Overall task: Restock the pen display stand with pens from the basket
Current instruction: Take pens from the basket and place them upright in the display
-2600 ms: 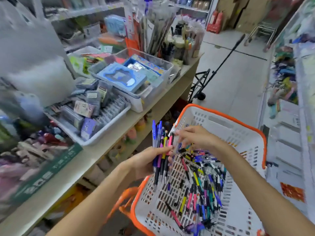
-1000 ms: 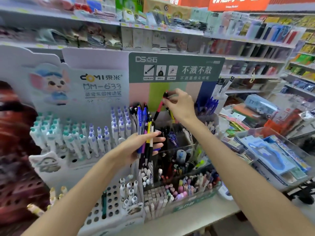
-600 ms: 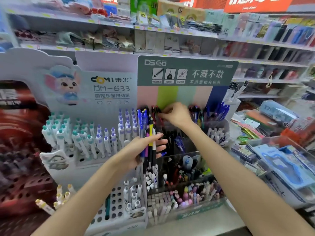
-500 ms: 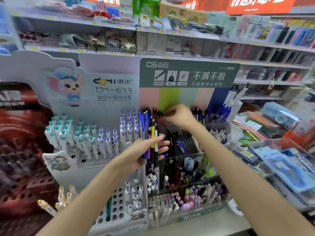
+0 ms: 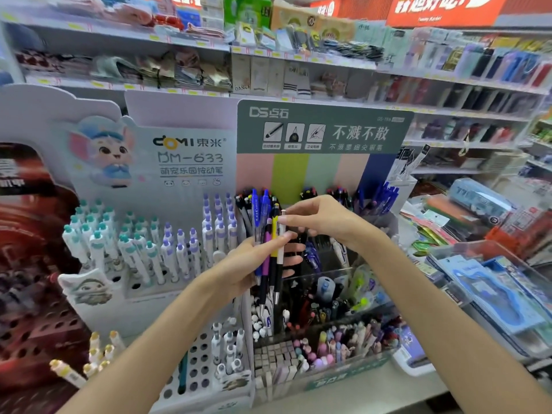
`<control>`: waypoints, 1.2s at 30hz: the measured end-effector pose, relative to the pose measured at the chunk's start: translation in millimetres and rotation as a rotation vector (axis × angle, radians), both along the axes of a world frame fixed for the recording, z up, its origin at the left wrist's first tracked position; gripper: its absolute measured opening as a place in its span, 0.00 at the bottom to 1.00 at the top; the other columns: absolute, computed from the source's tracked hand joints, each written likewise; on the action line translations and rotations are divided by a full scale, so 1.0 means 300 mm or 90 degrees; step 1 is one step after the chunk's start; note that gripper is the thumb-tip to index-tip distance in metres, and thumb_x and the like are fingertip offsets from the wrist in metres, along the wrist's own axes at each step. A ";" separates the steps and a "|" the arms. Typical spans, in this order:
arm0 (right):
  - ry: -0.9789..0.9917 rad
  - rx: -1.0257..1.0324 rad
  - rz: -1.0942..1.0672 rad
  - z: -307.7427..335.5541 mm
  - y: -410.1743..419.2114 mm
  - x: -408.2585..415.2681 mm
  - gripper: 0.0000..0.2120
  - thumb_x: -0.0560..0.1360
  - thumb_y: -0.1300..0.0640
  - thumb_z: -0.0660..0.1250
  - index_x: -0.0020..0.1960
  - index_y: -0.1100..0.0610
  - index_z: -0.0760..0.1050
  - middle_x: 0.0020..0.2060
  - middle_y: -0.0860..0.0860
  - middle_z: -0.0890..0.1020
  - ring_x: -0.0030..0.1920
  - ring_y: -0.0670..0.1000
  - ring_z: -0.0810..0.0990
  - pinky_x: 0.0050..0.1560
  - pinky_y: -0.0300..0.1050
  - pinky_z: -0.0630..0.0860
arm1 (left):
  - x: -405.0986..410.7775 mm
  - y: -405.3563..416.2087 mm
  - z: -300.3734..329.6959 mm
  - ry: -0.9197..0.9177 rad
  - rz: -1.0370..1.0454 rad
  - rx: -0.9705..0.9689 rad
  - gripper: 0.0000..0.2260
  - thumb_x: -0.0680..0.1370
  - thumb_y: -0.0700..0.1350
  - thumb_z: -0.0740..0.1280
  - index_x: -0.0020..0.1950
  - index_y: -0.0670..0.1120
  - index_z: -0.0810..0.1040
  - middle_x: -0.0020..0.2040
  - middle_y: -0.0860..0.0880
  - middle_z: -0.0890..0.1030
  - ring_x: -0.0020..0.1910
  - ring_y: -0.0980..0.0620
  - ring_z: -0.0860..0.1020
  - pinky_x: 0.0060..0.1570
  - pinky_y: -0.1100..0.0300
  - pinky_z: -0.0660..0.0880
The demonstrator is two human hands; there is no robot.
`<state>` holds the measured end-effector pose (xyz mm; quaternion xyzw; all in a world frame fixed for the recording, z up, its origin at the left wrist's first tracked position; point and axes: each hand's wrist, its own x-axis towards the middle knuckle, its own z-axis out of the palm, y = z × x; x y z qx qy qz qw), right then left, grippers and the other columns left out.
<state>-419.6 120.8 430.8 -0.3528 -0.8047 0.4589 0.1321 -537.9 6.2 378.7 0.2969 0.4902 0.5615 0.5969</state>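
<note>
At frame centre, a bunch of pens [image 5: 267, 240] is being gripped by the left hand [image 5: 254, 261]. One pen [image 5: 281, 234] is being pinched from it by the right hand [image 5: 321, 218]; slotting it into the stand [image 5: 325, 127] behind seems next.

"DM-633" on mouse display card [image 5: 167, 156]

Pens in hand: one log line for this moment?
left hand: holds pen bunch | right hand: pinching white pen in bunch | display stand: behind
</note>
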 end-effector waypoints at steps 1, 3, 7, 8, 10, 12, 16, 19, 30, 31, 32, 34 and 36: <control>0.010 -0.006 -0.002 0.002 0.002 0.004 0.11 0.71 0.50 0.73 0.51 0.53 0.82 0.35 0.45 0.83 0.36 0.41 0.77 0.37 0.32 0.73 | 0.000 0.001 0.003 0.011 -0.010 0.005 0.12 0.77 0.48 0.67 0.58 0.45 0.79 0.51 0.47 0.85 0.49 0.52 0.84 0.50 0.55 0.81; 0.054 -0.033 -0.016 0.013 0.010 0.012 0.11 0.72 0.54 0.72 0.53 0.57 0.82 0.36 0.47 0.83 0.37 0.42 0.79 0.39 0.32 0.75 | -0.003 0.001 0.007 0.039 -0.013 0.019 0.13 0.77 0.49 0.66 0.59 0.47 0.78 0.52 0.49 0.85 0.52 0.53 0.83 0.52 0.55 0.80; 0.267 -0.055 -0.201 0.069 0.046 0.041 0.11 0.75 0.59 0.69 0.57 0.60 0.79 0.45 0.52 0.84 0.42 0.43 0.82 0.47 0.36 0.80 | -0.023 0.009 0.013 0.016 0.031 0.022 0.15 0.78 0.48 0.66 0.62 0.45 0.76 0.52 0.49 0.85 0.53 0.52 0.83 0.50 0.56 0.81; 0.316 -0.013 -0.259 0.078 0.064 0.043 0.11 0.75 0.59 0.69 0.56 0.60 0.79 0.44 0.51 0.84 0.41 0.44 0.82 0.48 0.38 0.80 | -0.029 0.012 0.013 -0.002 0.044 0.016 0.15 0.78 0.48 0.66 0.63 0.44 0.76 0.52 0.48 0.85 0.52 0.51 0.83 0.49 0.56 0.81; 0.365 0.115 -0.337 0.089 0.092 0.035 0.08 0.75 0.58 0.69 0.53 0.58 0.80 0.41 0.49 0.84 0.41 0.46 0.83 0.48 0.41 0.81 | -0.034 0.016 0.015 -0.038 0.066 -0.001 0.15 0.78 0.47 0.67 0.62 0.42 0.76 0.51 0.47 0.85 0.49 0.51 0.84 0.47 0.56 0.82; 0.360 0.256 -0.349 0.083 0.102 0.018 0.06 0.74 0.57 0.71 0.51 0.56 0.82 0.42 0.49 0.84 0.43 0.47 0.84 0.50 0.43 0.81 | -0.029 0.020 0.013 -0.063 0.064 -0.015 0.13 0.77 0.46 0.67 0.59 0.42 0.77 0.49 0.47 0.85 0.44 0.52 0.84 0.46 0.55 0.82; 0.223 0.420 -0.271 0.035 0.095 -0.040 0.09 0.73 0.58 0.71 0.53 0.58 0.82 0.44 0.49 0.84 0.43 0.46 0.82 0.52 0.43 0.80 | -0.009 0.017 -0.004 -0.074 0.059 -0.029 0.11 0.77 0.45 0.68 0.57 0.42 0.79 0.39 0.49 0.83 0.32 0.56 0.79 0.45 0.54 0.82; 0.096 0.463 -0.216 -0.019 0.097 -0.083 0.10 0.73 0.55 0.72 0.53 0.57 0.83 0.47 0.53 0.85 0.47 0.51 0.83 0.53 0.49 0.79 | -0.008 0.016 -0.019 -0.070 0.049 -0.020 0.14 0.75 0.47 0.70 0.58 0.43 0.78 0.34 0.51 0.78 0.30 0.56 0.74 0.45 0.56 0.81; -0.005 0.321 -0.166 -0.089 0.139 -0.143 0.06 0.67 0.59 0.75 0.44 0.55 0.83 0.41 0.52 0.85 0.45 0.51 0.83 0.50 0.47 0.79 | -0.028 0.003 -0.016 -0.089 0.016 -0.024 0.16 0.75 0.47 0.69 0.61 0.44 0.77 0.35 0.51 0.78 0.29 0.57 0.75 0.43 0.57 0.81; 0.006 0.329 -0.173 -0.090 0.139 -0.139 0.06 0.67 0.59 0.75 0.44 0.55 0.83 0.41 0.52 0.85 0.45 0.51 0.83 0.50 0.49 0.80 | -0.028 0.003 -0.016 -0.095 0.017 -0.023 0.16 0.75 0.47 0.69 0.61 0.44 0.77 0.35 0.51 0.78 0.29 0.57 0.75 0.43 0.57 0.81; 0.021 0.340 -0.183 -0.091 0.140 -0.133 0.06 0.68 0.59 0.74 0.44 0.55 0.83 0.41 0.51 0.85 0.44 0.51 0.83 0.50 0.49 0.80 | -0.029 0.004 -0.016 -0.100 0.018 -0.022 0.16 0.75 0.47 0.69 0.61 0.43 0.77 0.35 0.51 0.78 0.29 0.57 0.75 0.42 0.57 0.81; 0.048 0.331 -0.191 -0.068 0.115 -0.113 0.06 0.69 0.56 0.74 0.46 0.55 0.83 0.40 0.50 0.85 0.42 0.50 0.83 0.49 0.48 0.80 | -0.031 0.007 -0.016 -0.097 0.019 -0.027 0.15 0.76 0.47 0.69 0.61 0.44 0.78 0.35 0.51 0.78 0.29 0.57 0.74 0.42 0.58 0.81; 0.045 0.220 -0.148 -0.025 0.069 -0.089 0.11 0.72 0.49 0.72 0.47 0.56 0.83 0.37 0.51 0.84 0.35 0.45 0.81 0.39 0.41 0.79 | -0.029 0.011 -0.018 -0.073 0.018 -0.033 0.14 0.76 0.47 0.69 0.60 0.44 0.78 0.35 0.51 0.77 0.28 0.58 0.73 0.39 0.60 0.80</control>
